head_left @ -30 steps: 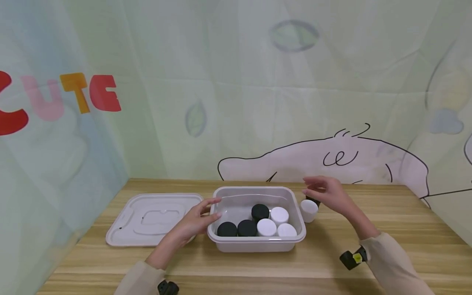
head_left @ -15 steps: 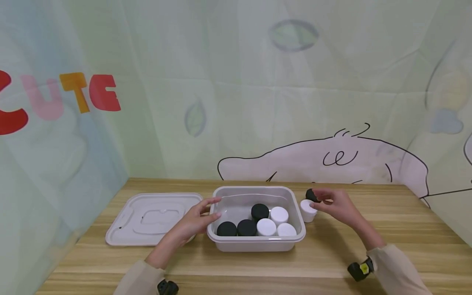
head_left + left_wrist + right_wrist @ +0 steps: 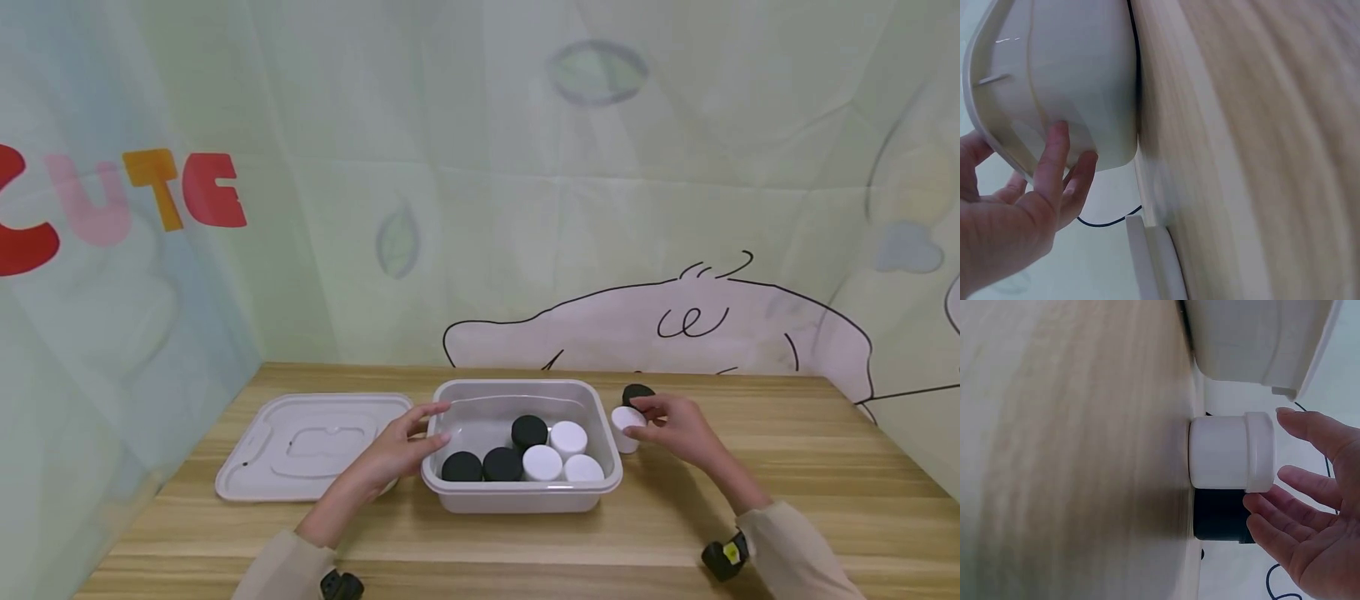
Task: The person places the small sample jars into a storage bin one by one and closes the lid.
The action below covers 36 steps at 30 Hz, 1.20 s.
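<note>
The left hand (image 3: pixel 396 450) is resting straight fingers against the bin (image 3: pixel 521 497), while the right hand (image 3: pixel 678 427), fingers relaxed, is touching the white jar (image 3: pixel 625 425), half-hiding the black jar (image 3: pixel 637 392).

L hand (image 3: pixel 390 454) rests on bin (image 3: pixel 521 498) rim; R hand (image 3: pixel 675 427) touches white jar (image 3: pixel 624 427) w/ black jar (image 3: pixel 637 392) behind. Lid (image 3: pixel 315 446) lies left on surface (image 3: pixel 525 542).

Staged recording booth w/ wooden table (image 3: pixel 787 467), cartoon cloth backdrop (image 3: pixel 525 208) (reads "CUTE").
</note>
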Each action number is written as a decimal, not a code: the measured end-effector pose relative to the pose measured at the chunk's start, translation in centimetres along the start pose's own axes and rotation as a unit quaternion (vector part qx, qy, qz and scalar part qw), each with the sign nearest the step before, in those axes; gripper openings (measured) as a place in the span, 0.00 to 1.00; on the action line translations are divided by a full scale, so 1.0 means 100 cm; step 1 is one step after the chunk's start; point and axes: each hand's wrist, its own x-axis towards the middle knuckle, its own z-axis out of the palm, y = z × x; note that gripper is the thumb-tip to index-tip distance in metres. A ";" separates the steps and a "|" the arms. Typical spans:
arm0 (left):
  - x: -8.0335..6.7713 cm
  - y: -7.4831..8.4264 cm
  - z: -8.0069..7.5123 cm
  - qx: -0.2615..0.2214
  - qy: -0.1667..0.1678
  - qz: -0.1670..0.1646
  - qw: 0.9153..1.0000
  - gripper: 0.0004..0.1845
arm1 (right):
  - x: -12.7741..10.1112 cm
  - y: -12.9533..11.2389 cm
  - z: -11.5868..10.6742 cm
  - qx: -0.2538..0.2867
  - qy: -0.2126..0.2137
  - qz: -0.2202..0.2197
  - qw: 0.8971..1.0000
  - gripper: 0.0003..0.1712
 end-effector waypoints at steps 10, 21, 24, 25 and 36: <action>0.000 -0.001 0.001 0.005 0.006 -0.001 1.000 0.25 | 0.000 -0.004 0.004 -0.043 0.008 -0.010 0.999 0.25; -0.001 0.002 0.001 0.004 0.007 -0.003 1.000 0.25 | -0.001 -0.010 -0.008 -0.012 0.021 -0.017 1.000 0.24; -0.001 0.002 0.001 0.001 0.007 -0.003 1.000 0.25 | -0.001 -0.015 -0.016 0.005 0.027 -0.025 0.999 0.24; -0.001 0.002 0.001 -0.001 0.007 -0.002 1.000 0.25 | 0.000 -0.017 -0.019 0.010 0.031 -0.028 0.999 0.23; 0.000 0.002 0.001 -0.003 0.007 -0.002 1.000 0.25 | 0.001 -0.049 -0.036 0.041 0.063 -0.049 0.996 0.22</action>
